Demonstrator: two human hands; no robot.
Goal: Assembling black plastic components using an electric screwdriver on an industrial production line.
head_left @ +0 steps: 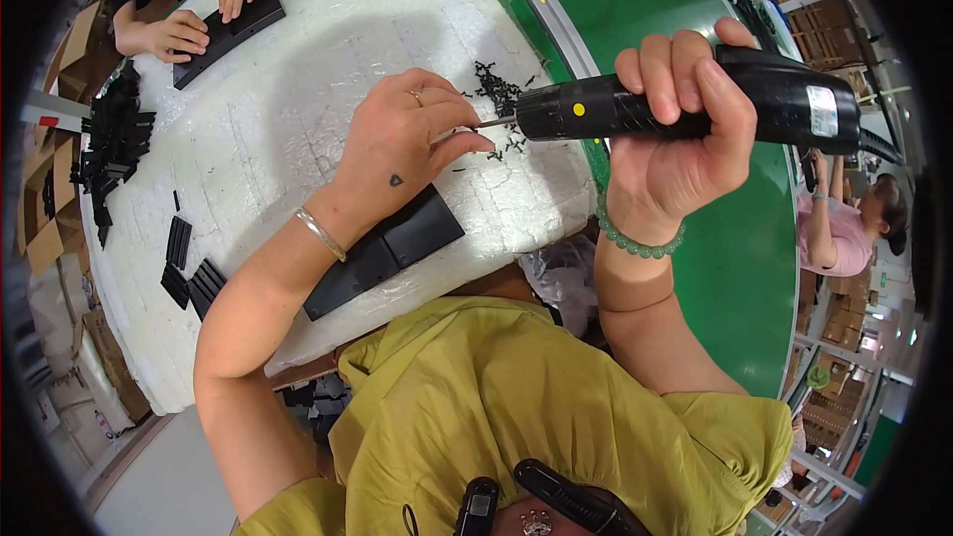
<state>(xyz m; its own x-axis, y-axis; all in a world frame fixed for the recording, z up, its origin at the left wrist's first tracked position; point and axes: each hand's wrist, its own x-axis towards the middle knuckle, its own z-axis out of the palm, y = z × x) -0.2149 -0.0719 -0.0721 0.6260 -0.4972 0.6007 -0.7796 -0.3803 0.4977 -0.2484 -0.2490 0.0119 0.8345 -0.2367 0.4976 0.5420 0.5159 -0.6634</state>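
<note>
My right hand [685, 119] is wrapped round a black electric screwdriver [586, 109], held nearly level with its thin metal bit [498, 122] pointing left. At the bit's tip, the thumb and fingers of my left hand [412, 124] come together in a pinch. Whatever they hold there is too small to make out. Just beyond the tip lies a loose pile of small black screws [496, 89]. Below my left wrist, a flat black panel [357, 273] rests on the padded white work surface, partly covered by my forearm.
Across the table, another person's hands [179, 37] rest on a black housing [233, 35]. Black plastic parts [114, 134] are heaped at the far left, with ribbed black strips [179, 243] nearer me. A metal rail [541, 0] borders a green surface [740, 268] on the right.
</note>
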